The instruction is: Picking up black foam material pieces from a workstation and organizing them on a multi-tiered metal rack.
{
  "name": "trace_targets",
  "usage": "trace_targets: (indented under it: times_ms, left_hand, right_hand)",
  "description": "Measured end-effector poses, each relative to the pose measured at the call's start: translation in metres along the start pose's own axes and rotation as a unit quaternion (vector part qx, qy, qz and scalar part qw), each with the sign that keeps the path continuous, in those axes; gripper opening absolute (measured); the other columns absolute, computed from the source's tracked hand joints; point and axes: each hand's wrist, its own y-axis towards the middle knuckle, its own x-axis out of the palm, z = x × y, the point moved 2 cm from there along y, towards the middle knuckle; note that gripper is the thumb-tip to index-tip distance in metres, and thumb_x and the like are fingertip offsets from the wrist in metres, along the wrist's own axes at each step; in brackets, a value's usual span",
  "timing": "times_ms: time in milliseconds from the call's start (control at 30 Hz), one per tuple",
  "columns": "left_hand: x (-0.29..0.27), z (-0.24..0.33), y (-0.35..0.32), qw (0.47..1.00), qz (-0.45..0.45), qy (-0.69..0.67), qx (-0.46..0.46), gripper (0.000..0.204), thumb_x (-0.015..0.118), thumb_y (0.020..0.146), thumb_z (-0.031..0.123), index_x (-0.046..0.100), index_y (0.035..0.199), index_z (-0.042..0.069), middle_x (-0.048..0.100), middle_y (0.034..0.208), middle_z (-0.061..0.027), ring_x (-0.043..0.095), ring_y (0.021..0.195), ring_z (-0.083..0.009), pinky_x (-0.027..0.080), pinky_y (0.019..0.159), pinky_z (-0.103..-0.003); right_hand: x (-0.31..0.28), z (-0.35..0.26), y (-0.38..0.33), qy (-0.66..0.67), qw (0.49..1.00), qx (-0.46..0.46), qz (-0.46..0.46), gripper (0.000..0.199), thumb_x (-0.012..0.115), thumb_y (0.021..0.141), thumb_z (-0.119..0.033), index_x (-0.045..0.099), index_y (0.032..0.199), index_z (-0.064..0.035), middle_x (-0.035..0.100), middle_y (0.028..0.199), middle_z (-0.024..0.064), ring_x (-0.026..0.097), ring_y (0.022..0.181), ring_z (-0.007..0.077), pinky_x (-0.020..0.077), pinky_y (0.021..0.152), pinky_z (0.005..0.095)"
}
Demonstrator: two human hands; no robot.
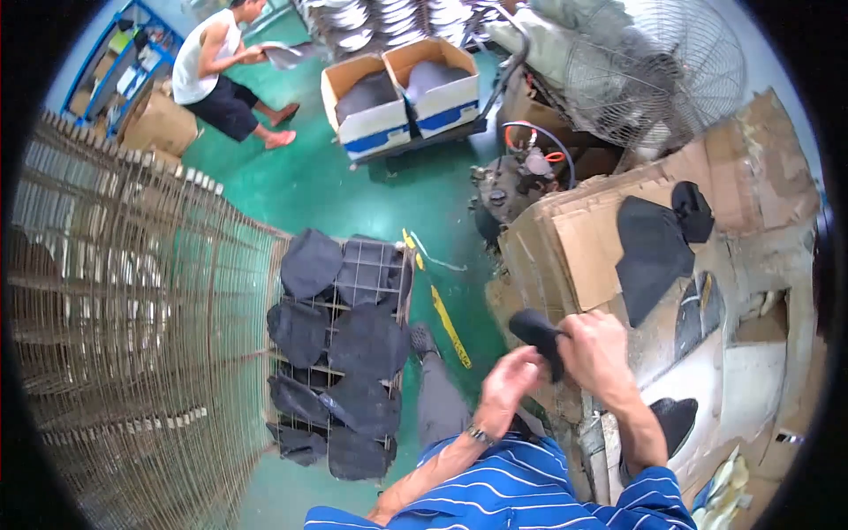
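While hands hold a pad, cardboard crowds close.

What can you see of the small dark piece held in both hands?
The small dark floppy piece looks matte black, like cloth or soft leather, rounded at its free upper-left end. It is held in the air over the cardboard-covered workbench. The right hand grips its lower end, and the left hand pinches it from below. The part inside the hands is hidden.

Green floor w/ wire racks left, big fan & cardboard boxes at back.
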Motion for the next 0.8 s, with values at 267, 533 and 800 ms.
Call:
trace_targets:
  times_ms: [267,533,800]
  left_hand:
    - [-0.151,0.059,-0.013,0.966,0.246,-0.061,-0.057,0.036,0.063,0.104,0.037,0.064,0.122,0.006,0.066,0.109,-0.0049,0.064,0.106,-0.0171,0.055,0.087,-0.036]
    - [-0.249,0.078,0.103,0.963,0.256,-0.084,0.017,0.029,0.078,0.094,0.022,0.068,0.118,0.01,0.069,0.108,0.0004,0.066,0.097,-0.0127,0.055,0.083,-0.03]
    - [-0.325,0.118,0.208,0.956,0.265,-0.108,0.06,0.034,0.07,0.086,0.002,0.06,0.118,0.007,0.068,0.109,-0.0053,0.067,0.096,-0.0191,0.058,0.078,-0.034]
  right_hand:
    - [0.127,-0.108,0.101,0.052,0.995,-0.05,-0.076,0.012,0.068,0.084,-0.018,0.063,0.086,-0.0077,0.068,0.08,0.0119,0.065,0.081,0.0318,0.0482,0.073,0.0455]
    - [0.23,-0.154,0.15,0.042,0.982,0.022,-0.184,0.021,0.072,0.084,-0.022,0.073,0.095,-0.0046,0.074,0.089,0.0164,0.07,0.091,0.0345,0.0538,0.084,0.0443]
    - [0.322,-0.159,0.213,0.092,0.988,0.067,-0.107,0.024,0.072,0.088,-0.028,0.07,0.097,-0.0061,0.073,0.089,0.015,0.069,0.087,0.0347,0.0534,0.08,0.0465]
